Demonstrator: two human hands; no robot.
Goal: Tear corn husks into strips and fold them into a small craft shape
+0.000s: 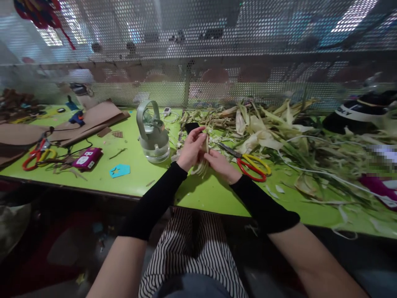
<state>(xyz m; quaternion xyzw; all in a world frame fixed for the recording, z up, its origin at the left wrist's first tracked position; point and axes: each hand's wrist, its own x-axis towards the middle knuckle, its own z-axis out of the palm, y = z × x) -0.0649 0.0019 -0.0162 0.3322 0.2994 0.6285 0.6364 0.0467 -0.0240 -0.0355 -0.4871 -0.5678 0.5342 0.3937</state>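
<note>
Between my two hands is a bundle of pale corn husk strips, its loose ends hanging toward the table. My left hand is closed around the upper part of the bundle, fingers pinched near its top. From the right, my right hand grips the same bundle lower down, thumb and fingers together. Just right of that hand lie scissors with red and yellow handles, their blades pointing toward the far left. A heap of dried corn husks spreads behind and to the right of my hands.
A clear water bottle with a grey-green handle stands left of my hands. Farther left are a blue tag, a purple box, more scissors and brown paper. A white cable crosses the husks. Perforated metal rises behind.
</note>
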